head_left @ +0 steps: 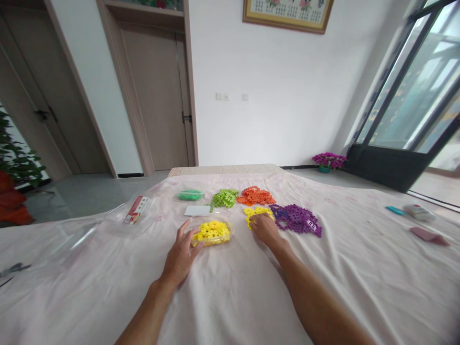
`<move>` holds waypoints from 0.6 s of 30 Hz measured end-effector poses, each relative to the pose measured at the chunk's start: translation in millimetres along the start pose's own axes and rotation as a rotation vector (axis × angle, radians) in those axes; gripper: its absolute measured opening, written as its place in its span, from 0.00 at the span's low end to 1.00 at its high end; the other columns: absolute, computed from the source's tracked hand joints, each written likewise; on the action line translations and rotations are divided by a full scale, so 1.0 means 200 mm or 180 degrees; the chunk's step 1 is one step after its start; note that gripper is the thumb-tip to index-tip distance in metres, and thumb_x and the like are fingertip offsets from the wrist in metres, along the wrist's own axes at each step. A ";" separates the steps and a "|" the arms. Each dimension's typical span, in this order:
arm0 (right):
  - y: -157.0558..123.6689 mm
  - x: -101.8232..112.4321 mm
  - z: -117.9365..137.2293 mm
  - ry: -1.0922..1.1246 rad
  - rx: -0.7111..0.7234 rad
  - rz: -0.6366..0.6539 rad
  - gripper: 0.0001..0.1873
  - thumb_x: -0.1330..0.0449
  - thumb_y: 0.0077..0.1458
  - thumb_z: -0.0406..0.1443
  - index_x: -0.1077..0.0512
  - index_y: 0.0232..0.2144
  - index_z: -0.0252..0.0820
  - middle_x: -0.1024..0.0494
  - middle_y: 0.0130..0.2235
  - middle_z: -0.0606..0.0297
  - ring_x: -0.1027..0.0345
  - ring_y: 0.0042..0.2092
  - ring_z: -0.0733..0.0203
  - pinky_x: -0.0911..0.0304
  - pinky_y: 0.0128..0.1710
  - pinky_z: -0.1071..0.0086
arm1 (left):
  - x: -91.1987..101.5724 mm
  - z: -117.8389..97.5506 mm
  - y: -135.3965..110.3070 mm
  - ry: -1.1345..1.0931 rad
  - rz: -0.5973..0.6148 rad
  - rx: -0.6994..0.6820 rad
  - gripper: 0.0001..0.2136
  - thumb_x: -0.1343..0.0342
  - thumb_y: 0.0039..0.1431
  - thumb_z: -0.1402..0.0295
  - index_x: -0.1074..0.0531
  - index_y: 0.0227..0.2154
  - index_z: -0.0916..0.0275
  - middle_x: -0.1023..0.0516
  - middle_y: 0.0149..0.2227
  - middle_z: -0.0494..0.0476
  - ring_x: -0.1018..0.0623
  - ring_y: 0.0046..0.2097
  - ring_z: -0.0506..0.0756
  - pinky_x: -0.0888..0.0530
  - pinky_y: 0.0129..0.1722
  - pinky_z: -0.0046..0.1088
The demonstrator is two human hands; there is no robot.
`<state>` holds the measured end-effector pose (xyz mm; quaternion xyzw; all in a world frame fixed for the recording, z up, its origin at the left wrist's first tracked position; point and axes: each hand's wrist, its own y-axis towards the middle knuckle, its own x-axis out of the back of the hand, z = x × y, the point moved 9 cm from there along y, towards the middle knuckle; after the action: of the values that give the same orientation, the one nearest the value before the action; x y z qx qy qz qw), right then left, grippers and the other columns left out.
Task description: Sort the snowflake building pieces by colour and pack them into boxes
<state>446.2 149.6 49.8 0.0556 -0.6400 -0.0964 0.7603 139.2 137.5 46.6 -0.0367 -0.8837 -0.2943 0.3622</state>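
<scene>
One cloth-covered table carries the work, and its folds could tip or snag light things, so lifting suits it better than sliding. The purple pile lies just right of the right hand, close up to the yellow pile, so that hand does best to pick from the side away from purple. The clear tub, with yellow pieces in it, sits at the left hand, which grips its left end, thumb along the near wall; a light hold seems right, since squeezing could bend thin plastic. The orange pile lies just beyond the right hand, the lime pile beyond the gap between the hands; a short path toward the tub should clear both. The yellow pile is beneath the right hand, whose fingers reach into it; whether they pinch anything cannot be told. Small bunches would likely spill less.
</scene>
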 end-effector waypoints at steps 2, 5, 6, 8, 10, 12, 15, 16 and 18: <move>0.00 0.01 0.01 0.0031 -0.0041 -0.0044 0.14 0.48 0.61 0.37 0.22 0.34 0.42 0.20 0.38 0.58 0.31 0.45 0.55 0.45 0.46 0.70 | 0.00 0.00 0.00 0.0009 0.0004 0.0006 0.15 0.51 0.64 0.57 0.31 0.50 0.53 0.45 0.64 0.59 0.28 0.58 0.58 0.27 0.54 0.41; -0.01 0.03 -0.01 0.0169 -0.0179 -0.0186 0.15 0.47 0.61 0.39 0.23 0.41 0.43 0.21 0.43 0.58 0.32 0.47 0.55 0.44 0.44 0.69 | 0.00 0.01 0.00 0.0020 0.0011 -0.0015 0.15 0.51 0.64 0.57 0.31 0.51 0.53 0.45 0.65 0.59 0.28 0.58 0.58 0.27 0.55 0.41; -0.01 0.04 -0.01 0.0214 -0.0214 -0.0186 0.16 0.46 0.60 0.41 0.23 0.44 0.43 0.21 0.45 0.58 0.32 0.48 0.54 0.44 0.44 0.69 | -0.01 0.01 0.00 0.0022 0.0012 -0.0015 0.15 0.51 0.64 0.57 0.32 0.51 0.53 0.45 0.65 0.58 0.28 0.58 0.58 0.27 0.54 0.41; -0.02 0.03 0.00 0.0232 -0.0211 -0.0105 0.19 0.44 0.58 0.45 0.25 0.48 0.44 0.23 0.47 0.58 0.33 0.49 0.53 0.43 0.44 0.68 | -0.01 0.01 0.00 0.0030 0.0014 -0.0011 0.15 0.51 0.64 0.57 0.32 0.51 0.53 0.46 0.65 0.58 0.29 0.58 0.58 0.27 0.54 0.40; -0.02 0.01 0.02 0.0146 -0.0123 0.0003 0.21 0.41 0.55 0.47 0.25 0.49 0.46 0.24 0.48 0.57 0.34 0.50 0.51 0.43 0.43 0.68 | -0.01 0.02 0.00 0.0035 0.0020 -0.0009 0.16 0.51 0.64 0.57 0.32 0.51 0.53 0.46 0.65 0.58 0.28 0.57 0.58 0.27 0.55 0.40; -0.02 0.01 0.04 0.0073 -0.0005 0.0098 0.20 0.40 0.54 0.45 0.25 0.48 0.47 0.25 0.48 0.57 0.35 0.50 0.50 0.42 0.41 0.67 | -0.01 0.01 0.00 0.0035 0.0027 -0.0019 0.16 0.52 0.64 0.58 0.32 0.52 0.53 0.46 0.65 0.58 0.28 0.57 0.58 0.27 0.55 0.40; -0.02 0.00 0.06 0.0147 0.0143 0.0237 0.15 0.41 0.55 0.38 0.23 0.45 0.47 0.24 0.46 0.58 0.34 0.49 0.53 0.43 0.42 0.68 | -0.01 0.01 0.00 0.0043 0.0018 -0.0019 0.16 0.51 0.64 0.57 0.32 0.51 0.53 0.46 0.65 0.58 0.28 0.57 0.58 0.27 0.55 0.40; -0.02 0.00 0.07 0.0187 0.0192 0.0274 0.14 0.41 0.55 0.36 0.23 0.44 0.46 0.24 0.45 0.58 0.33 0.49 0.54 0.43 0.44 0.69 | -0.01 0.01 0.00 0.0048 0.0010 -0.0028 0.15 0.51 0.64 0.57 0.32 0.51 0.53 0.46 0.65 0.58 0.29 0.58 0.58 0.27 0.55 0.40; -0.01 0.00 0.09 0.0230 0.0257 0.0332 0.14 0.41 0.54 0.33 0.22 0.43 0.45 0.24 0.45 0.58 0.33 0.49 0.56 0.43 0.46 0.70 | -0.01 0.01 0.00 0.0056 -0.0009 -0.0062 0.15 0.51 0.64 0.58 0.32 0.51 0.53 0.46 0.65 0.58 0.29 0.58 0.58 0.27 0.54 0.41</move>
<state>429.2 147.3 52.5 0.0563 -0.6175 -0.0287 0.7840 138.8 138.9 44.1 -0.0365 -0.8776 -0.3037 0.3692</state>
